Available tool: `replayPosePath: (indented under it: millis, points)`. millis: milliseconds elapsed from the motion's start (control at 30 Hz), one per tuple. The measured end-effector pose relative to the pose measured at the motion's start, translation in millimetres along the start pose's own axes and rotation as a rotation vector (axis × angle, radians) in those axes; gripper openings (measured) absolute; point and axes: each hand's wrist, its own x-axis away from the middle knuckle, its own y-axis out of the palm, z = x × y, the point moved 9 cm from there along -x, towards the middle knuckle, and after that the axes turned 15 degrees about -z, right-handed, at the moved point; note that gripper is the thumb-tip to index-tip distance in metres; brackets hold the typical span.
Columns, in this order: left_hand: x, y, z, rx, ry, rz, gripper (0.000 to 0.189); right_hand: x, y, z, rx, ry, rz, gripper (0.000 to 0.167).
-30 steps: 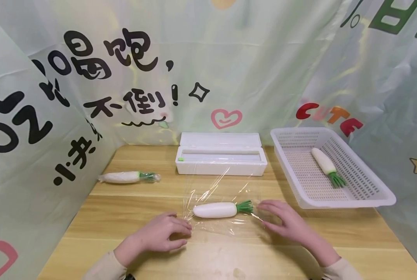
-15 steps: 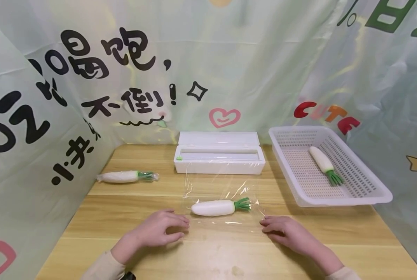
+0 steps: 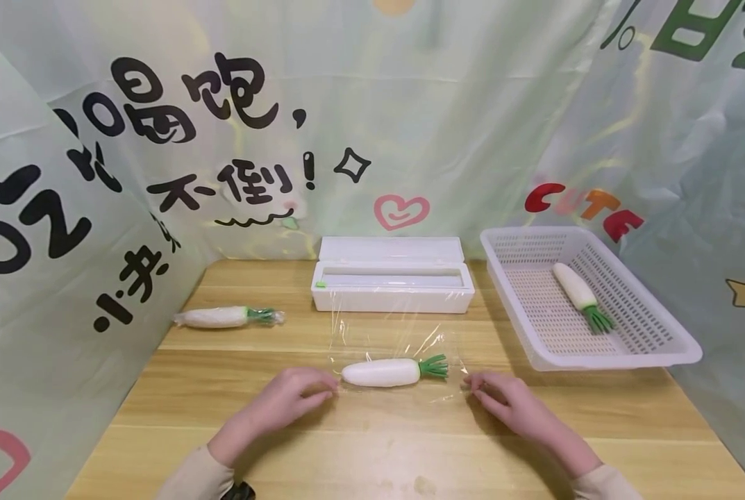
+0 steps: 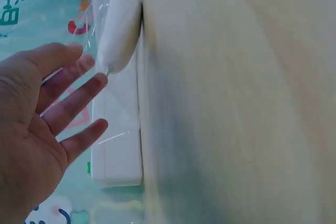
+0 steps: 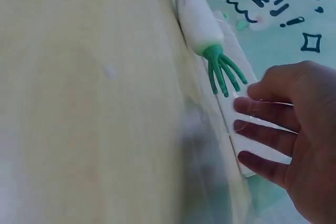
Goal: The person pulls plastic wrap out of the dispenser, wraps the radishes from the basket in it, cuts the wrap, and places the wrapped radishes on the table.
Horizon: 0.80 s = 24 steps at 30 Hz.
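Observation:
A white daikon radish [image 3: 381, 373] with green stalks lies on a sheet of clear plastic wrap [image 3: 397, 337], its leafy end to the right. The wrap runs back to a white film dispenser box [image 3: 394, 301] with its lid raised. My left hand [image 3: 287, 397] is at the left edge of the wrap, near the root tip; in the left wrist view its fingers [image 4: 79, 100] are spread and nearly straight. Beyond the stalks, my right hand [image 3: 512, 403] has its fingertips at the wrap's right edge. Its thumb lies close to the index finger in the right wrist view.
A wrapped daikon radish [image 3: 222, 317] lies at the left back of the wooden table [image 3: 372, 458]. At the right back stands a white perforated basket [image 3: 603, 360] with an unwrapped daikon radish [image 3: 577, 287] in it. A printed cloth [image 3: 459, 132] hangs behind the table.
The right hand first drew toward the near side, then moved back up to the wrap's edge. My left hand has shifted slightly forward, its thumb now nearer the fingers. The radish keeps its place.

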Motion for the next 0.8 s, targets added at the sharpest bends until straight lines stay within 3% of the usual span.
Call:
replayPosePath:
  millis: [100, 200, 400, 467, 567, 667, 800]
  points:
    - [-3.5, 0.0, -13.6, 0.186, -0.08, 0.028, 0.012, -8.8, -1, 10, -0.118, 0.02, 0.009, 0.008]
    - [-5.0, 3.1, -32.8, 0.384, -0.2, 0.043, 0.01, -15.5, 2, 23, -0.31, 0.072, -0.013, 0.003]
    - [-4.9, 15.6, -69.4, 0.732, -0.416, 0.073, 0.021, -21.9, 10, 47, -0.757, 0.217, -0.032, 0.02]
    - [-6.5, 19.5, -77.3, 0.818, -0.464, 0.089, 0.026, -23.5, 14, 54, -0.838, 0.294, -0.027, 0.023]
    - [-10.5, 25.6, -86.9, 0.926, -0.523, 0.12, 0.029, -25.8, 18, 64, -0.9, 0.395, -0.009, 0.025]
    - [-15.0, 30.1, -94.3, 1.002, -0.562, 0.162, 0.028, -29.9, 18, 68, -0.881, 0.433, 0.001, 0.025]
    - [-18.6, 29.7, -103.2, 0.997, -0.603, 0.225, 0.023, -35.9, 15, 68, -0.839, 0.444, 0.02, 0.022]
